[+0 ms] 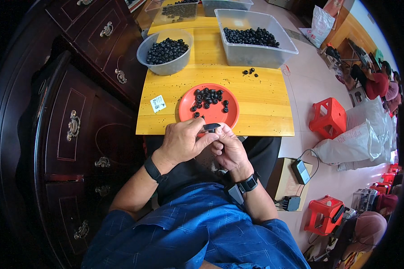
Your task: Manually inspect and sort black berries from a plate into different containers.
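Both hands meet just over the near rim of a red plate (231, 117). Between their fingertips is a small black curved piece (212, 127), whose exact kind I cannot make out. My left hand (178, 140) is closed, thumb and forefinger pinching at the piece's left side. From the other side my right hand (231, 150) grips it, fingers curled in. Several small black ring-like parts (207, 98), with holes through them, lie loose on the plate. A white printed label (158, 103) lies to the left of the plate.
On the yellow table (260, 105), a round clear tub (181, 64) and a large rectangular clear bin (260, 57) hold more black parts. A few lie loose nearby. A dark wooden cabinet (87, 130) stands left. Red stools (328, 117), white sacks (352, 142) and other people are at right.
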The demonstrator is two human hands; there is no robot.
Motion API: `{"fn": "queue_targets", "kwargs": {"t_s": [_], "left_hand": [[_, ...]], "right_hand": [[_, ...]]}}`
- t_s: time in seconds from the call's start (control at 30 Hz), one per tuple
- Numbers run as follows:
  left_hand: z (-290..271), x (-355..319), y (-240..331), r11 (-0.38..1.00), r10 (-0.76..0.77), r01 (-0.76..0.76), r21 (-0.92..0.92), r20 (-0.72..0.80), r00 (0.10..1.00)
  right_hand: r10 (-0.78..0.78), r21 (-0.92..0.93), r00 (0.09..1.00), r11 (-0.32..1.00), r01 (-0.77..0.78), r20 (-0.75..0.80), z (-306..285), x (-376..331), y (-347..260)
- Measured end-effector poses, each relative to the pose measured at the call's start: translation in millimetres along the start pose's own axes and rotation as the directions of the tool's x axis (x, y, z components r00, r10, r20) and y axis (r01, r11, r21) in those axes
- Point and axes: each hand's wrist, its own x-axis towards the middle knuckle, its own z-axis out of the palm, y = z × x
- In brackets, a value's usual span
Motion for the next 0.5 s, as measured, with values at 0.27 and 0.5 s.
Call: {"fn": "queue_targets", "kwargs": {"t_s": [0.27,0.5], "left_hand": [[2,-1,3,1.000,-0.008,0.007,0.030,0.027,1.000],[-9,3,9,0.975,-0.092,0.092,-0.202,0.009,0.996]], "right_hand": [[-0.015,-0.009,0.999,1.000,0.015,-0.030,-3,0,1],[0.057,0.123,0.997,0.990,-0.063,0.048,-3,2,1]]}}
